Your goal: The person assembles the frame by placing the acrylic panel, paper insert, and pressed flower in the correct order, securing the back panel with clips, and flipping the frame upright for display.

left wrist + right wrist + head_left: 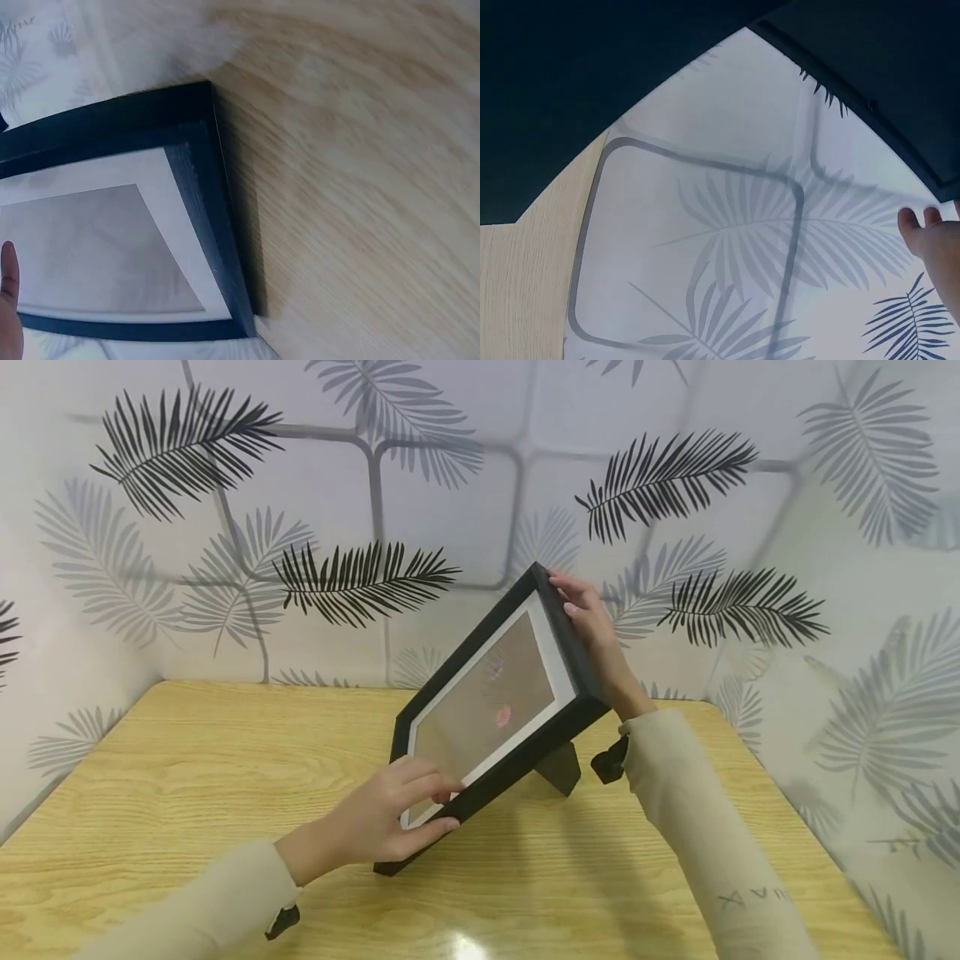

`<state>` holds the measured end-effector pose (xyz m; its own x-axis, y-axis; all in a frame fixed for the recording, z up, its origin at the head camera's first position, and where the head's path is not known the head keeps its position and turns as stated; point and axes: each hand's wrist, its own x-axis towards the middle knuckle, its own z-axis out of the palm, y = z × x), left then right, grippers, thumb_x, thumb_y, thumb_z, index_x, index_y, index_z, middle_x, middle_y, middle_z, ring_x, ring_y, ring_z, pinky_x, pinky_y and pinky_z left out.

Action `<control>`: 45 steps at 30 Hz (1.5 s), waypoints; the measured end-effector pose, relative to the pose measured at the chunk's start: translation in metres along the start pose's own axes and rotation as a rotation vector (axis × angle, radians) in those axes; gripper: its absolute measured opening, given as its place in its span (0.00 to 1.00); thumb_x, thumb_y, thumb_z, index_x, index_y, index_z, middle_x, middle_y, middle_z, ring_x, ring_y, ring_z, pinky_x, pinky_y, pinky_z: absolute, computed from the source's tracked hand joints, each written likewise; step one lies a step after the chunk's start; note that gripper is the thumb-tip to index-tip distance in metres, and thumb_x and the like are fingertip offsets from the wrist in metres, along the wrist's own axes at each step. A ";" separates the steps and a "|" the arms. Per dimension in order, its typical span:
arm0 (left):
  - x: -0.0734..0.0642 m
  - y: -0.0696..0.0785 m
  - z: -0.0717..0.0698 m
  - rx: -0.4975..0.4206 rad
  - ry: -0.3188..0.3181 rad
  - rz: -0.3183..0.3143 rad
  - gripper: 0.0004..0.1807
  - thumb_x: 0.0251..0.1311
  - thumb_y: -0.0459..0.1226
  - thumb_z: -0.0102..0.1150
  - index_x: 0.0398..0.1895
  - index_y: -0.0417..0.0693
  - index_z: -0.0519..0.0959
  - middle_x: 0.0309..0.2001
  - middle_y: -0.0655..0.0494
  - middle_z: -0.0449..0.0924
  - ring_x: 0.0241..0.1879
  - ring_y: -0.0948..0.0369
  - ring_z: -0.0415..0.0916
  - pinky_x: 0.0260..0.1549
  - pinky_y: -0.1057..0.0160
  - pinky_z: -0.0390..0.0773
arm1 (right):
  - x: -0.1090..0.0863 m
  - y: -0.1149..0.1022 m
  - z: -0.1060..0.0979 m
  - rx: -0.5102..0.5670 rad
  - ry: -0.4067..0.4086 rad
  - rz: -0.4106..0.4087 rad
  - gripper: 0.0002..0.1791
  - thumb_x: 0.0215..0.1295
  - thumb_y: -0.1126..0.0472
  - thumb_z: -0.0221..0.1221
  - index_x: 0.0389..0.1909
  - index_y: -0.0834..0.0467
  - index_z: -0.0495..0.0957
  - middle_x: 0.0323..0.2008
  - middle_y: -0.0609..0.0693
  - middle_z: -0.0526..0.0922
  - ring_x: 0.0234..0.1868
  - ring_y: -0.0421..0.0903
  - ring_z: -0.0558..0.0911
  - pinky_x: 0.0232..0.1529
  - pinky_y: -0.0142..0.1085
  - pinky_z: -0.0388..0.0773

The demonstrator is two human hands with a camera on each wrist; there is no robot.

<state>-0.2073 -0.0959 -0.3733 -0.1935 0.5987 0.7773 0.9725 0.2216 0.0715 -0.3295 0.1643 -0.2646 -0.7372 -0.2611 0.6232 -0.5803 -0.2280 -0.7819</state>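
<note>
A black picture frame (480,693) with a white mat and a greyish, reflective middle is tilted, one lower corner down at the wooden table and its right end raised. My left hand (401,806) pinches the near lower border, thumb along the outer side and fingers over the front. At the raised end, my right hand (597,631) grips the outer edge, its fingertips near the top corner. A dark stand leg (561,768) sticks out behind. The right wrist view has the frame's dark back (900,67) overhead, my right fingertips at its edge.
The wooden table (225,752) runs back to a wall covering (450,510) with grey lines and black and grey feather-like leaves. Dark wrist devices (611,762) sit at both sleeve cuffs. Light glares off the table's near edge.
</note>
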 end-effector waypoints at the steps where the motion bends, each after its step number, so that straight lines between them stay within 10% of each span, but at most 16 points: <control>1: 0.001 0.002 0.001 0.004 -0.002 0.008 0.14 0.55 0.41 0.61 0.43 0.47 0.76 0.31 0.62 0.75 0.34 0.68 0.72 0.39 0.69 0.70 | 0.001 -0.001 0.000 0.008 -0.012 -0.009 0.20 0.61 0.71 0.37 0.53 0.63 0.67 0.66 0.65 0.57 0.66 0.48 0.61 0.59 0.29 0.60; 14: 0.008 -0.002 -0.002 -0.016 -0.017 -0.019 0.19 0.53 0.50 0.61 0.45 0.51 0.77 0.33 0.65 0.76 0.35 0.70 0.72 0.40 0.71 0.68 | -0.006 -0.013 -0.004 -0.049 -0.075 0.048 0.24 0.63 0.68 0.36 0.61 0.71 0.57 0.62 0.57 0.63 0.60 0.43 0.64 0.54 0.29 0.65; 22: 0.012 -0.031 -0.017 -0.052 -0.056 -0.307 0.20 0.56 0.44 0.59 0.52 0.52 0.71 0.41 0.63 0.74 0.40 0.64 0.71 0.42 0.65 0.72 | -0.019 -0.036 0.000 -0.064 -0.068 -0.084 0.21 0.64 0.64 0.43 0.58 0.62 0.65 0.61 0.51 0.66 0.64 0.47 0.60 0.64 0.50 0.48; 30: 0.010 -0.066 -0.022 -0.044 -0.106 -0.630 0.26 0.60 0.47 0.55 0.59 0.51 0.64 0.54 0.53 0.69 0.50 0.58 0.69 0.49 0.52 0.69 | -0.041 -0.076 0.008 -0.254 -0.263 -0.206 0.23 0.62 0.64 0.46 0.58 0.66 0.65 0.63 0.58 0.65 0.67 0.53 0.59 0.66 0.46 0.53; 45: 0.007 -0.112 -0.006 -0.111 -0.233 -0.873 0.35 0.64 0.50 0.47 0.69 0.45 0.51 0.65 0.41 0.58 0.63 0.45 0.60 0.58 0.44 0.62 | -0.060 -0.090 0.010 -0.326 -0.447 -0.119 0.35 0.62 0.48 0.53 0.61 0.70 0.60 0.66 0.62 0.58 0.67 0.54 0.57 0.65 0.42 0.52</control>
<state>-0.3172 -0.1212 -0.3721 -0.8767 0.3959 0.2731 0.4723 0.6012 0.6446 -0.2289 0.1910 -0.2314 -0.4834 -0.6391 0.5983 -0.7793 0.0028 -0.6266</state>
